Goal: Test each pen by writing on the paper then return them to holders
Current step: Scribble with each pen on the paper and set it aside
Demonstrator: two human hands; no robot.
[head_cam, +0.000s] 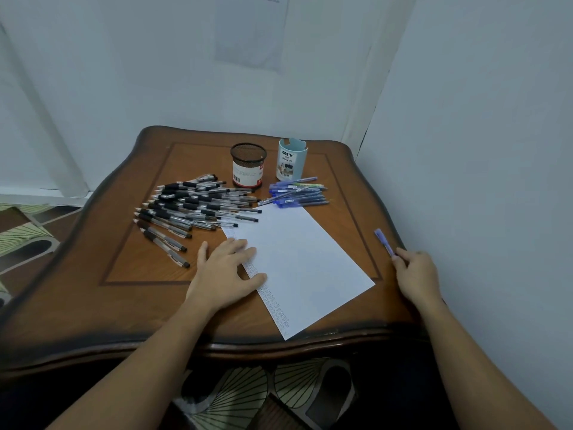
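The paper (305, 268) is pressed flat by the left hand (228, 268) (fingers spread), while a blue pen (384, 242) is gripped by the right hand (417, 276).

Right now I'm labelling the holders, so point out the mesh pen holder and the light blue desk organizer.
mesh pen holder (248, 155), head view, on its black mesh wall
light blue desk organizer (301, 164), head view, on its blue side wall
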